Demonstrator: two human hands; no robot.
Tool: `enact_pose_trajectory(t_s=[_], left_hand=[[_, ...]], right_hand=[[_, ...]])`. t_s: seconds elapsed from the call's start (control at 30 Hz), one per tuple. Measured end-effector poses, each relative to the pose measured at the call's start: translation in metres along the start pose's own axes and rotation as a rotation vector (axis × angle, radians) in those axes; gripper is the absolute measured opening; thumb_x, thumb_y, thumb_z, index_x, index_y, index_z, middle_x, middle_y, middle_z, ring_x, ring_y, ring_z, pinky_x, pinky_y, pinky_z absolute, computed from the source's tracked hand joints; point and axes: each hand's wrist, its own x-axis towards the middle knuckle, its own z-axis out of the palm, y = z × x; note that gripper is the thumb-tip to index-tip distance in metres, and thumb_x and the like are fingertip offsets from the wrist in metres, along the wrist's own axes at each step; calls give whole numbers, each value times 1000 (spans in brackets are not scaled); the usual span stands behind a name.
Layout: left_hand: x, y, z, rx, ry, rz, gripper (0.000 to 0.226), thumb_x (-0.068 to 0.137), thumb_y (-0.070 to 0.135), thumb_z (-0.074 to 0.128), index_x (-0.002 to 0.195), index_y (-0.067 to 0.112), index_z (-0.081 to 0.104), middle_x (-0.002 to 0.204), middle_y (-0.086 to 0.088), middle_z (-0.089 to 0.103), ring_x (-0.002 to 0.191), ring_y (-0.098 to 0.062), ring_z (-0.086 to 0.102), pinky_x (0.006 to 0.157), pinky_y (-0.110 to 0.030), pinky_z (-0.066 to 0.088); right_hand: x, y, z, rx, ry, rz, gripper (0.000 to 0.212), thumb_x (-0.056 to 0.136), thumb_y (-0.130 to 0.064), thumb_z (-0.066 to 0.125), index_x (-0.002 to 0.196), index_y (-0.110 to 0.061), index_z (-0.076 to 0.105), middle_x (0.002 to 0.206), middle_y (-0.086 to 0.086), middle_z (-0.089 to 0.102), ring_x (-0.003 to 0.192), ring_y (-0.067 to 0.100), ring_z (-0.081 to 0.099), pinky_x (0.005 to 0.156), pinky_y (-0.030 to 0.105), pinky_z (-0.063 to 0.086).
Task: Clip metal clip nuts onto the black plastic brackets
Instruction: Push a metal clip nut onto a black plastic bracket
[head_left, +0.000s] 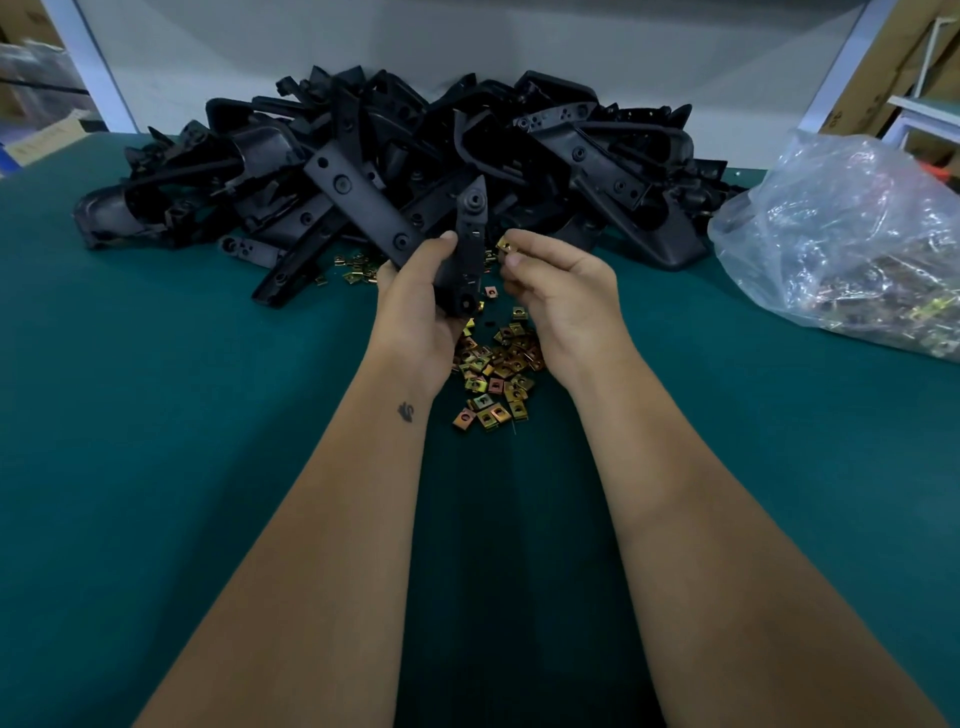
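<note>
My left hand (418, 306) grips a long black plastic bracket (467, 244), held upright above the table with its pointed end up. My right hand (558, 291) pinches one brass-coloured clip nut (505, 247) between thumb and fingertips, just right of the bracket's middle and a short gap from its edge. Below both hands, a loose heap of clip nuts (496, 374) lies on the green table. Whether any nut sits on the held bracket is too dark to tell.
A big pile of black plastic brackets (395, 156) fills the far middle of the green table (156, 415). A clear plastic bag (852, 244) with more clip nuts lies at the right. A few stray nuts (358, 273) lie by the pile's front.
</note>
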Motion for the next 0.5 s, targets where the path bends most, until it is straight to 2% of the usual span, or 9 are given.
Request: enact_pose_trajectory(t_s=[0.1, 0.23, 0.37, 0.5], left_hand=[[0, -2, 1, 10, 6, 1, 50, 93, 15, 65, 139, 10, 48, 125, -11, 68, 104, -22, 69, 66, -27, 56], [0, -2, 0, 54, -13, -2, 53, 93, 17, 66, 142, 8, 47, 127, -11, 66, 101, -20, 68, 70, -28, 55], [0, -2, -1, 67, -20, -6, 52, 93, 18, 66, 140, 8, 48, 112, -6, 70, 86, -15, 69, 62, -24, 54], [0, -2, -1, 72, -34, 1, 37, 93, 16, 66, 126, 11, 51, 104, -4, 70, 85, -15, 69, 61, -25, 54]], right_hand=[[0, 0, 1, 9, -7, 5, 21, 87, 8, 63, 95, -9, 73, 89, 8, 72, 84, 17, 67, 86, 30, 55], [-2, -1, 1, 41, -3, 29, 13, 92, -2, 61, 89, -9, 72, 74, 4, 70, 66, 13, 63, 69, 26, 54], [-2, -2, 1, 38, -8, 55, 14, 94, -7, 61, 87, -11, 72, 71, 2, 70, 63, 12, 63, 65, 24, 53], [-2, -2, 2, 13, -19, 58, 13, 93, -8, 61, 87, -12, 71, 72, 2, 71, 64, 13, 64, 64, 24, 53]])
